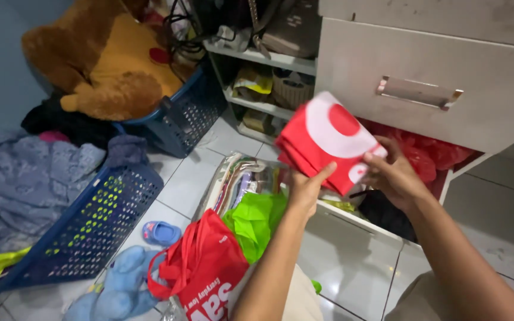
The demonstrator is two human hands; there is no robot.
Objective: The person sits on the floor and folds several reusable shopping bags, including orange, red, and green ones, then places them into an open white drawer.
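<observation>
Cluttering white tiled floor [191,178], blue baskets [84,232], grey drawers [447,65], teddy bear [105,56]

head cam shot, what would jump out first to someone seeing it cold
A folded red bag with a white ring, held in both hands, left hand and right hand, before an open grey drawer. At upper left, a big brown teddy bear slumps in a blue basket.

Folded red bag [327,141] with white ring print, tilted, before the open drawer [423,89]
</observation>
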